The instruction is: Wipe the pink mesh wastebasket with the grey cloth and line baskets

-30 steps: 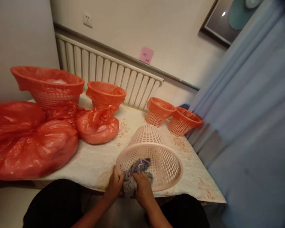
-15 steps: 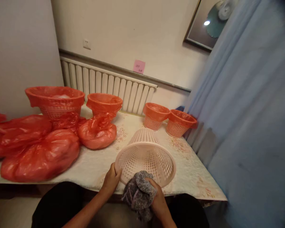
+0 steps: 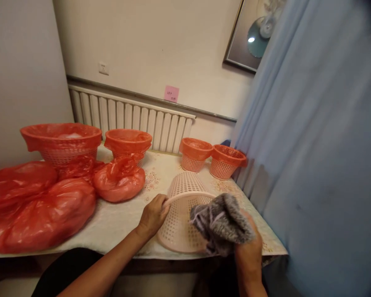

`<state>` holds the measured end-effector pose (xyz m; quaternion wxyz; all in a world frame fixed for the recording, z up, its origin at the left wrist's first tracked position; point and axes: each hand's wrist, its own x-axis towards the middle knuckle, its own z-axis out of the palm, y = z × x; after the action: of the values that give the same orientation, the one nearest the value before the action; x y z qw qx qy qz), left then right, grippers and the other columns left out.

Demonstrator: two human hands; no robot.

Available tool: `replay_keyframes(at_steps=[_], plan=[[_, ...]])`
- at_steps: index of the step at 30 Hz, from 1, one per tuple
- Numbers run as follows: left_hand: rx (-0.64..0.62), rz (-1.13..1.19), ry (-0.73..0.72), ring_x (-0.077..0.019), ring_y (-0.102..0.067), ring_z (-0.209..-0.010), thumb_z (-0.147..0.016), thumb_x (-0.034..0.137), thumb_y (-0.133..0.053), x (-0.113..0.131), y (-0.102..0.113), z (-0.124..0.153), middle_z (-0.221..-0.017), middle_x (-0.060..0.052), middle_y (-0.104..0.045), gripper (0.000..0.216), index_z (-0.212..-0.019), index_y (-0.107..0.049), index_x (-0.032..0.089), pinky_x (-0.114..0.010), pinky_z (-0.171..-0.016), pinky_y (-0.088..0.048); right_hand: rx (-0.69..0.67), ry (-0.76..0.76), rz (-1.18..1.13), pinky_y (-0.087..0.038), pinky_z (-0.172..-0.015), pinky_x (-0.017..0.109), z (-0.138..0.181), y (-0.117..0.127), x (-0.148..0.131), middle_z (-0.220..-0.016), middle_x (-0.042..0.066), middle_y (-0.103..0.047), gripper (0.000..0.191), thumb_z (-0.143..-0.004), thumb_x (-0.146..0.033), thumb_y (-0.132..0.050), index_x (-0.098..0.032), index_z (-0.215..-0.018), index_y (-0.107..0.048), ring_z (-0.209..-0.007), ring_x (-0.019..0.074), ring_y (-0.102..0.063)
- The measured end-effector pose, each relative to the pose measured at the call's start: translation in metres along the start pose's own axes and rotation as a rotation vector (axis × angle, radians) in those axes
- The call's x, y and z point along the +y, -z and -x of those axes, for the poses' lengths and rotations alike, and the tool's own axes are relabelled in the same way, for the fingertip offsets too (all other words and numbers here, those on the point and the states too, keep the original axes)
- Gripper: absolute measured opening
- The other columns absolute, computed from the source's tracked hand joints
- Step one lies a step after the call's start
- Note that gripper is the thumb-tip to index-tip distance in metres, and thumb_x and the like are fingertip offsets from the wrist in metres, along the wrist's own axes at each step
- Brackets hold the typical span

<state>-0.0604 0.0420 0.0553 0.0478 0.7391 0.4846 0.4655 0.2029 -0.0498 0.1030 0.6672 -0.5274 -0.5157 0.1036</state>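
A pale pink perforated plastic basket point(image 3: 181, 222) lies on its side on the table, its mouth turned toward me. My left hand point(image 3: 154, 214) is closed around the upper left of its rim. In my right hand point(image 3: 250, 247) is a bunched grey speckled cloth point(image 3: 224, 222) with light purple strips. The cloth is in front of the right side of the basket's mouth and hides part of the rim there. Whether it touches the basket I cannot tell.
Two lined baskets, a large one point(image 3: 68, 152) and a smaller one point(image 3: 128, 142), stand behind filled red plastic bags point(image 3: 46, 214) on the left. Two small lined baskets point(image 3: 196, 154) stand at the back right. A blue curtain point(image 3: 312, 144) hangs along the table's right side.
My right hand has carried the cloth up and to the right, from below the rim to the basket's right side. My left hand has shifted higher on the rim. The view has turned slightly.
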Motion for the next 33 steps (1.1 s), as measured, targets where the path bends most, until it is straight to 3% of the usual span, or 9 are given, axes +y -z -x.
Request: replay_keyframes(at_steps=[2,4,8,11,15,19,23,28,33], plan=[[-0.016,-0.02,-0.004,-0.0183,-0.058,-0.072,-0.086,0.022,-0.046,0.005,-0.004,-0.002,-0.078,-0.001,-0.058,0.006,-0.082,-0.051,0.021,-0.029,-0.067,-0.045,0.227,0.095,0.131,-0.046,-0.09,0.04,-0.01,0.005,-0.008,-0.108,0.01,-0.068,0.044,-0.076,-0.04,-0.063,-0.015,-0.112,-0.064,-0.1,0.0268,-0.062],[-0.037,-0.033,-0.005,-0.0177,-0.058,-0.069,-0.084,0.019,-0.047,0.01,-0.009,-0.005,-0.076,0.0,-0.058,0.005,-0.08,-0.05,0.022,-0.028,-0.065,-0.043,0.289,0.24,0.23,-0.044,-0.091,0.041,-0.021,0.002,-0.012,-0.11,0.01,-0.066,0.046,-0.075,-0.036,-0.064,-0.015,-0.117,-0.062,-0.101,0.0275,-0.06],[-0.079,-0.052,-0.003,-0.0178,-0.058,-0.066,-0.08,0.015,-0.048,0.02,-0.018,-0.012,-0.072,0.001,-0.058,0.008,-0.078,-0.048,0.022,-0.026,-0.061,-0.039,-0.037,0.566,0.393,-0.043,-0.092,0.043,-0.035,-0.03,-0.013,-0.117,0.013,-0.06,0.052,-0.076,-0.02,-0.058,-0.017,-0.128,-0.055,-0.108,0.0286,-0.054],[-0.113,-0.054,-0.008,-0.0174,-0.059,-0.062,-0.081,0.014,-0.048,0.025,-0.023,-0.017,-0.068,0.002,-0.058,0.01,-0.076,-0.047,0.023,-0.025,-0.057,-0.036,-0.356,0.735,0.644,-0.041,-0.085,0.042,-0.035,-0.061,-0.014,-0.104,0.012,-0.061,0.059,-0.075,-0.01,-0.053,-0.021,-0.133,-0.052,-0.1,0.0285,-0.052],[-0.152,-0.041,-0.017,-0.0162,-0.06,-0.062,-0.083,0.012,-0.047,0.02,-0.022,-0.017,-0.069,0.002,-0.059,0.012,-0.079,-0.045,0.023,-0.024,-0.056,-0.037,-0.49,0.884,0.865,-0.033,-0.078,0.038,-0.032,-0.088,-0.019,-0.09,0.009,-0.06,0.047,-0.081,-0.012,-0.051,-0.025,-0.127,-0.057,-0.087,0.0252,-0.048],[-0.188,-0.031,-0.02,-0.0159,-0.061,-0.061,-0.083,0.01,-0.045,0.01,-0.02,-0.01,-0.069,0.003,-0.06,0.014,-0.083,-0.043,0.024,-0.023,-0.056,-0.039,-0.494,0.941,0.909,-0.028,-0.072,0.035,-0.035,-0.092,-0.017,-0.082,0.008,-0.057,0.031,-0.087,-0.016,-0.05,-0.023,-0.114,-0.063,-0.082,0.0231,-0.044],[-0.212,-0.036,-0.029,-0.0177,-0.062,-0.064,-0.08,0.009,-0.046,0.001,-0.023,-0.002,-0.07,0.002,-0.059,0.016,-0.082,-0.04,0.024,-0.024,-0.059,-0.04,-0.492,0.992,0.937,-0.027,-0.071,0.035,-0.041,-0.082,-0.006,-0.078,0.007,-0.055,0.03,-0.088,-0.014,-0.045,-0.022,-0.11,-0.063,-0.077,0.0225,-0.042],[-0.206,-0.036,-0.031,-0.0185,-0.061,-0.066,-0.083,0.013,-0.044,-0.008,-0.024,0.004,-0.073,0.001,-0.059,0.013,-0.083,-0.04,0.025,-0.026,-0.06,-0.042,-0.377,0.862,0.939,-0.032,-0.072,0.033,-0.051,-0.06,0.026,-0.079,0.008,-0.053,0.033,-0.083,-0.012,-0.047,-0.02,-0.111,-0.063,-0.076,0.0224,-0.043],[-0.189,-0.025,-0.027,-0.0181,-0.061,-0.065,-0.082,0.014,-0.045,-0.015,-0.024,0.012,-0.071,0.001,-0.058,0.012,-0.081,-0.041,0.025,-0.026,-0.06,-0.043,-0.22,0.735,0.834,-0.039,-0.072,0.033,-0.048,-0.037,0.077,-0.081,0.008,-0.057,0.027,-0.089,-0.014,-0.042,-0.014,-0.108,-0.06,-0.078,0.0223,-0.049]])
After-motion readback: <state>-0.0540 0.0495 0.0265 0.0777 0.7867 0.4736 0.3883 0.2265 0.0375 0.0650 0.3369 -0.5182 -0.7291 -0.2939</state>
